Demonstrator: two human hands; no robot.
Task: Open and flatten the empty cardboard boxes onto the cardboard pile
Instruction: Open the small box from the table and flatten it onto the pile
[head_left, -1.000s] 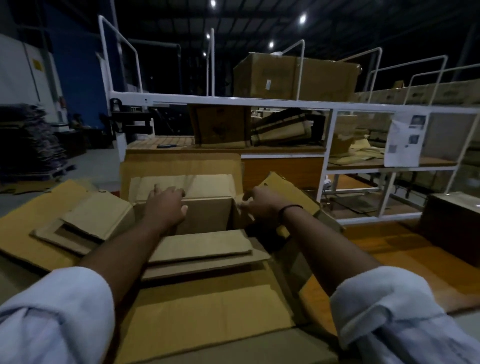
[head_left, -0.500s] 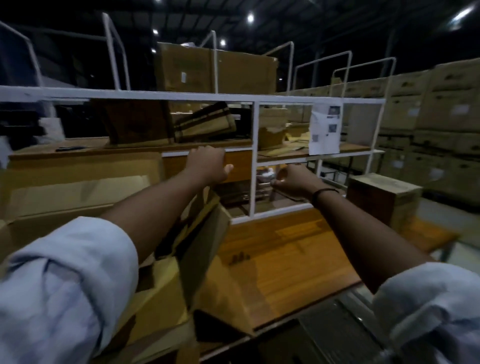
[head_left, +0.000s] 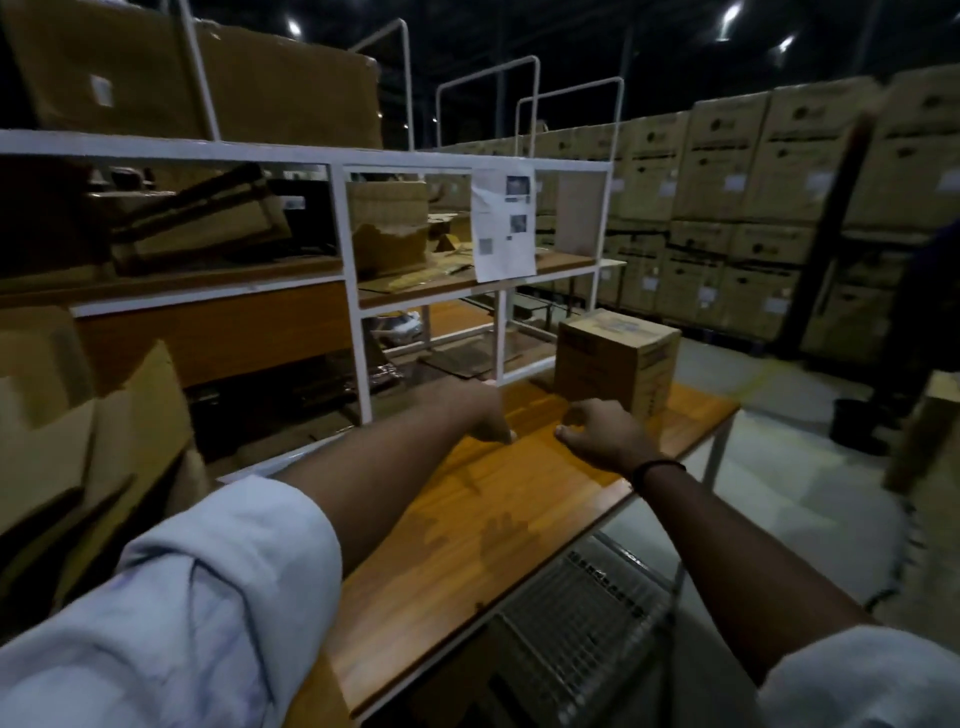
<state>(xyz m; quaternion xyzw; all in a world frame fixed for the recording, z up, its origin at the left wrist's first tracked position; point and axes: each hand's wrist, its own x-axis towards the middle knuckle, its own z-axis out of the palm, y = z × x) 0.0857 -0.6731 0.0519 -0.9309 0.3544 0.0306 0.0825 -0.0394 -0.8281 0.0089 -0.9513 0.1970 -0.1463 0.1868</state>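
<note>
A closed brown cardboard box (head_left: 618, 358) stands upright at the far right end of the wooden table (head_left: 498, 525). My left hand (head_left: 467, 413) and my right hand (head_left: 605, 434) reach out over the table, just short of the box, and neither holds anything. The fingers of both hang loosely curled and point downward. At the left edge lies the cardboard pile (head_left: 78, 431) with opened, bent flaps.
A white metal shelf frame (head_left: 353, 291) stands behind the table, holding torn cardboard and a taped paper sheet (head_left: 503, 223). Stacked cartons (head_left: 753, 208) form a wall at the right. A wire rack (head_left: 587, 634) sits under the table's near edge. A black bucket (head_left: 854, 426) stands on the floor.
The view has swung right from the cardboard pile to the table's right end. Both hands have left the opened box on the pile and now reach toward the closed box.
</note>
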